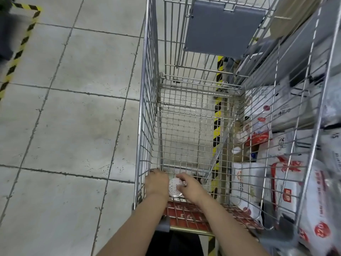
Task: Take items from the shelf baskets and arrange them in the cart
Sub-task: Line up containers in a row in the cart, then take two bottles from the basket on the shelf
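I see a round speckled lid (175, 187) low in the cart (147, 111), near end, between both hands: left hand (156, 183) and right hand (190, 187) curl round its edges, arms reaching down.

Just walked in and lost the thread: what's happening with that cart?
A person is leaning into the wire cart, both hands low at its near end. The left hand and right hand flank a small round white speckled item on the cart floor. White packaged goods sit in shelf baskets on the right.
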Available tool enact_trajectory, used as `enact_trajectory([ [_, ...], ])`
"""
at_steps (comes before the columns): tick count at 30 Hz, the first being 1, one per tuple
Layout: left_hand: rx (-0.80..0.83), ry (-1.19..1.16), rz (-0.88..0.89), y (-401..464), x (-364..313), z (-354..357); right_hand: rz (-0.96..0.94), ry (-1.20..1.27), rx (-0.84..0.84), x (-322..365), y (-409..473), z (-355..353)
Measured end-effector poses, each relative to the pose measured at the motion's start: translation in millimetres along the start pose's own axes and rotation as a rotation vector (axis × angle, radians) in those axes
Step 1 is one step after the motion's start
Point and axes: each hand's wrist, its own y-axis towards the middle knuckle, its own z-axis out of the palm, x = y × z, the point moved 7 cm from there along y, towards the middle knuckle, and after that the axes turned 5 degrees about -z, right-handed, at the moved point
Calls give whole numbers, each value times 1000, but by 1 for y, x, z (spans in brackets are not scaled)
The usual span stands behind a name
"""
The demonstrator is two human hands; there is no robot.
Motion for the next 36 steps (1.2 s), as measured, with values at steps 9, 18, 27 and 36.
enact_trajectory([
  [9, -40, -85, -13, 2, 10, -3, 45, 59, 5, 6, 0, 7],
  [18, -101, -416, 279, -42, 21, -54, 22, -44, -91, 43, -72, -39],
  [27, -218, -320, 475, -158, 39, -128, -76, -87, -451, 76, -263, -93],
  [36, -383, -206, 845, -332, -38, -170, 28, -33, -926, 51, -486, -90],
])
